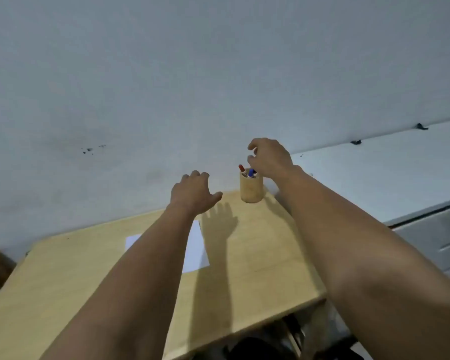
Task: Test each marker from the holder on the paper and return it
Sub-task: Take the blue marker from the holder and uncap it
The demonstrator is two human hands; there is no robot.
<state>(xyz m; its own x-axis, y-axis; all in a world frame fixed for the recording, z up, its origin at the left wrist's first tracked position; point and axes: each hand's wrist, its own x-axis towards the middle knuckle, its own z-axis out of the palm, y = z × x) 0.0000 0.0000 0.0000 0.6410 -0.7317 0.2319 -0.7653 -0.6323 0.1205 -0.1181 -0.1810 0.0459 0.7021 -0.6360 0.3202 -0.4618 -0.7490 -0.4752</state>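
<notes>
Right of centre, the right hand hovers with loosely curled, empty fingers over the holder of markers, while the left hand, fingers spread and empty, hangs above the table near the paper.

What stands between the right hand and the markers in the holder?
Nothing visible does. The right hand is above the holder, fingers curled and empty, and the markers stick up uncovered below it.

Two bare forearms showing no sleeves, left hand and right hand wearing no gloves, rings or watch
</notes>
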